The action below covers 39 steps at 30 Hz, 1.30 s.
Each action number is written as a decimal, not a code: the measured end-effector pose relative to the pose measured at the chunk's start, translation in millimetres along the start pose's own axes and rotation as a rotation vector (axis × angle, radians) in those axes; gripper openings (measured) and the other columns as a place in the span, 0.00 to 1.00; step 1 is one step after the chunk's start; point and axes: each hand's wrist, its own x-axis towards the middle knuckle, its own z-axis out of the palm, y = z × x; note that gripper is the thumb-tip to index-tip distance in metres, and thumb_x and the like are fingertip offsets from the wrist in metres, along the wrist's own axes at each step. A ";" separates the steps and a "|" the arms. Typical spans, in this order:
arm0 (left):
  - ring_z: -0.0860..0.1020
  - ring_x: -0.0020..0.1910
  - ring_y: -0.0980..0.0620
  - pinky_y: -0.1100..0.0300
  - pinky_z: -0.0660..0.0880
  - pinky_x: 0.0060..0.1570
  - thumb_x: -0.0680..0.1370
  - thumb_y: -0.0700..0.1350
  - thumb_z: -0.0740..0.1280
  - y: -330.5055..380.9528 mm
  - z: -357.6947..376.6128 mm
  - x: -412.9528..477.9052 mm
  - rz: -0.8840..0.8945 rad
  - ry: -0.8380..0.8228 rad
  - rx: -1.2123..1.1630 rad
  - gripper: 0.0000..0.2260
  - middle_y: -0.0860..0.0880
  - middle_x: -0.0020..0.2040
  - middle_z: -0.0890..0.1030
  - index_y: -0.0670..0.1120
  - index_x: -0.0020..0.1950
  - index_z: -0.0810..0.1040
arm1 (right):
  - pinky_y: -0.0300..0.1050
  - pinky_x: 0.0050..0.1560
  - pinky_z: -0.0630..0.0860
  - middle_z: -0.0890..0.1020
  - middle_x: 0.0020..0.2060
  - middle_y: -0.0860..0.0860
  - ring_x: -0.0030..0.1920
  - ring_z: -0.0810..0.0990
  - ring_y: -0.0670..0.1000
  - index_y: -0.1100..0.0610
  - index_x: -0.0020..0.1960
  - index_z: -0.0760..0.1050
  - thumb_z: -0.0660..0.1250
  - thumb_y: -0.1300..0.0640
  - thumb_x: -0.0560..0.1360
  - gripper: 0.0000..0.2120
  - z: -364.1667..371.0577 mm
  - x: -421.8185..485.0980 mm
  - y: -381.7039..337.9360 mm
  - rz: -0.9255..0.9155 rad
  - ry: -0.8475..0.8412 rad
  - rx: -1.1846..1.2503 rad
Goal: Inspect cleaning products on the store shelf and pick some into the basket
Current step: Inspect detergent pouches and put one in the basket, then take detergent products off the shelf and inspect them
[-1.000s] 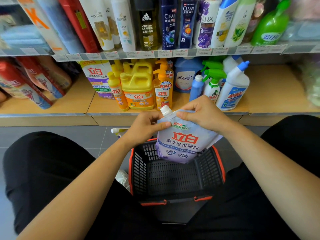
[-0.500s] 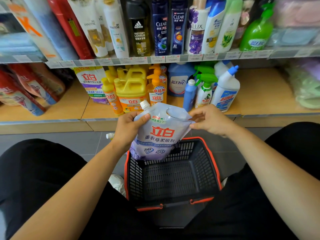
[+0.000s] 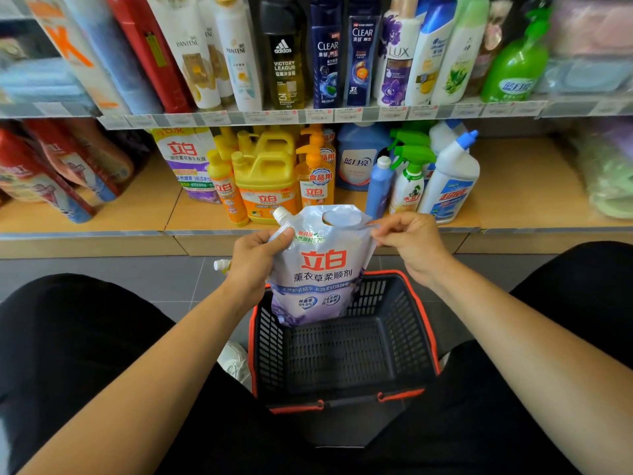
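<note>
Shopper crouched before a store shelf (image 3: 513, 207) of cleaning products, seen from the single head-worn camera, holds a lavender-printed refill pouch (image 3: 322, 269) of fabric softener upright over an empty black basket (image 3: 404, 337) with an orange rim, which sits on the grey tiled floor between the knees; the left hand (image 3: 253, 262) is closed around the pouch's left edge just below its white spout, thumb across the printed face, while the right hand (image 3: 411, 245) pinches the pouch's upper right corner beside the cut-out carry handle, so the pouch hangs above the far end of the basket with its base at about rim level, not yet resting inside; behind it on the lower shelf stand yellow dish-soap bottles (image 3: 267, 180), a green-trigger spray bottle (image 3: 409, 180) and a white toilet-cleaner bottle (image 3: 448, 180), with shampoo bottles lined on the shelf above; the soft pouch appears likely to sag or fold if the right hand's light corner pinch slips, and, judged from its position over the far rim, a careless release could tip it outside the basket onto the floor
</note>
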 end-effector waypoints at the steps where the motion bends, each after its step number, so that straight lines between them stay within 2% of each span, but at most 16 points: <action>1: 0.85 0.41 0.46 0.55 0.82 0.41 0.79 0.43 0.71 0.1 0.0 0.1 -0.001 0.000 0.000 0.10 0.40 0.46 0.87 0.36 0.50 0.84 | 0.39 0.43 0.80 0.87 0.37 0.48 0.39 0.83 0.44 0.51 0.38 0.85 0.71 0.75 0.71 0.19 -0.4 0.0 -0.2 0.003 -0.010 0.003; 3: 0.86 0.42 0.45 0.54 0.83 0.43 0.79 0.43 0.72 -0.4 -0.1 0.7 -0.003 0.002 0.001 0.09 0.40 0.46 0.87 0.37 0.50 0.84 | 0.38 0.43 0.79 0.88 0.42 0.49 0.43 0.83 0.44 0.49 0.49 0.84 0.70 0.74 0.72 0.20 -1.5 0.5 0.2 0.010 -0.048 0.008; 5: 0.86 0.42 0.45 0.53 0.83 0.45 0.79 0.43 0.72 -1.7 0.4 1.0 -0.003 0.000 0.011 0.09 0.40 0.47 0.87 0.37 0.50 0.85 | 0.38 0.44 0.79 0.87 0.42 0.49 0.42 0.83 0.44 0.50 0.52 0.83 0.69 0.75 0.73 0.20 -2.0 2.4 2.0 0.015 -0.050 -0.001; 9: 0.85 0.42 0.46 0.55 0.83 0.44 0.79 0.43 0.72 -6.5 2.0 2.7 -0.017 0.012 0.032 0.08 0.39 0.47 0.87 0.38 0.50 0.85 | 0.38 0.40 0.80 0.86 0.34 0.47 0.33 0.82 0.44 0.54 0.43 0.82 0.70 0.75 0.72 0.16 0.3 4.4 6.1 0.034 0.012 -0.052; 12: 0.85 0.38 0.47 0.57 0.81 0.39 0.78 0.43 0.72 -13.2 1.9 5.1 -0.020 0.028 0.074 0.08 0.40 0.44 0.87 0.38 0.46 0.85 | 0.39 0.39 0.80 0.84 0.35 0.54 0.33 0.81 0.48 0.57 0.39 0.78 0.70 0.76 0.71 0.14 -1.0 5.2 11.2 0.049 0.034 -0.078; 15: 0.84 0.37 0.47 0.57 0.80 0.38 0.78 0.43 0.73 -24.4 3.5 3.7 -0.067 0.029 0.146 0.09 0.41 0.42 0.87 0.38 0.44 0.85 | 0.42 0.41 0.82 0.85 0.36 0.55 0.36 0.82 0.51 0.57 0.42 0.78 0.70 0.77 0.70 0.15 -6.0 0.9 21.2 0.103 0.003 -0.129; 17: 0.84 0.41 0.44 0.52 0.82 0.42 0.78 0.44 0.73 -35.4 4.4 0.0 -0.116 0.012 0.219 0.10 0.40 0.43 0.87 0.36 0.45 0.84 | 0.42 0.42 0.83 0.86 0.36 0.53 0.38 0.84 0.51 0.57 0.44 0.79 0.70 0.77 0.70 0.16 -11.2 -6.7 31.9 0.184 -0.055 -0.202; 20: 0.84 0.44 0.43 0.43 0.81 0.50 0.78 0.45 0.73 -55.4 4.0 -6.0 -0.181 -0.045 0.399 0.14 0.36 0.46 0.86 0.32 0.48 0.83 | 0.43 0.40 0.82 0.85 0.37 0.58 0.36 0.84 0.54 0.58 0.43 0.81 0.69 0.78 0.70 0.16 -20.1 -21.5 50.6 0.335 -0.164 -0.291; 24: 0.84 0.40 0.44 0.50 0.82 0.47 0.77 0.45 0.75 -77.6 3.8 -0.6 -0.318 -0.121 0.490 0.11 0.40 0.43 0.87 0.36 0.42 0.85 | 0.43 0.36 0.82 0.85 0.32 0.53 0.32 0.83 0.48 0.60 0.43 0.81 0.70 0.78 0.70 0.14 -29.5 -31.3 75.2 0.487 -0.298 -0.402; 28: 0.77 0.36 0.47 0.50 0.77 0.43 0.77 0.43 0.74 -107.5 5.9 15.2 -0.399 -0.205 0.652 0.12 0.40 0.38 0.82 0.36 0.39 0.82 | 0.51 0.44 0.82 0.79 0.36 0.57 0.39 0.78 0.52 0.65 0.44 0.80 0.65 0.79 0.70 0.12 -24.8 -38.4 114.1 0.623 -0.336 -0.584; 31: 0.67 0.32 0.52 0.56 0.65 0.36 0.80 0.44 0.71 -131.4 12.7 22.7 -0.317 -0.317 0.887 0.18 0.45 0.32 0.70 0.42 0.31 0.72 | 0.46 0.42 0.76 0.78 0.38 0.56 0.43 0.77 0.51 0.66 0.47 0.81 0.69 0.71 0.68 0.09 -18.3 -43.2 140.2 0.598 -0.473 -0.937; 32: 0.67 0.32 0.52 0.56 0.63 0.37 0.81 0.44 0.69 -135.1 15.9 26.0 -0.258 -0.340 0.935 0.19 0.47 0.32 0.69 0.43 0.32 0.70 | 0.43 0.41 0.72 0.80 0.41 0.56 0.46 0.79 0.51 0.64 0.50 0.81 0.71 0.67 0.68 0.10 -16.5 -43.3 143.5 0.595 -0.526 -1.022; 34: 0.72 0.38 0.50 0.56 0.66 0.41 0.82 0.42 0.67 -137.5 20.5 33.5 -0.169 -0.409 0.945 0.12 0.46 0.38 0.75 0.41 0.39 0.75 | 0.42 0.42 0.70 0.83 0.50 0.56 0.51 0.82 0.56 0.59 0.55 0.79 0.73 0.59 0.69 0.15 -15.4 -38.9 146.4 0.583 -0.541 -1.105; 36: 0.77 0.46 0.52 0.61 0.70 0.46 0.82 0.41 0.68 -136.5 19.1 36.3 -0.075 -0.548 0.973 0.05 0.48 0.48 0.79 0.41 0.55 0.80 | 0.45 0.44 0.72 0.83 0.52 0.55 0.53 0.82 0.59 0.54 0.55 0.78 0.74 0.52 0.70 0.16 -15.4 -29.5 141.9 0.517 -0.409 -1.155; 37: 0.78 0.47 0.52 0.63 0.70 0.46 0.81 0.40 0.68 -137.2 15.6 37.1 -0.002 -0.605 1.024 0.08 0.49 0.50 0.80 0.41 0.59 0.80 | 0.47 0.45 0.73 0.83 0.52 0.55 0.53 0.81 0.60 0.53 0.54 0.78 0.74 0.50 0.70 0.15 -15.6 -24.6 138.8 0.460 -0.319 -1.195; 39: 0.80 0.47 0.49 0.59 0.71 0.45 0.79 0.40 0.70 -135.6 10.1 38.3 0.158 -0.583 1.146 0.12 0.48 0.51 0.83 0.43 0.62 0.81 | 0.49 0.44 0.73 0.84 0.50 0.55 0.52 0.82 0.62 0.53 0.51 0.79 0.72 0.51 0.72 0.10 -16.2 -15.7 135.3 0.355 -0.172 -1.259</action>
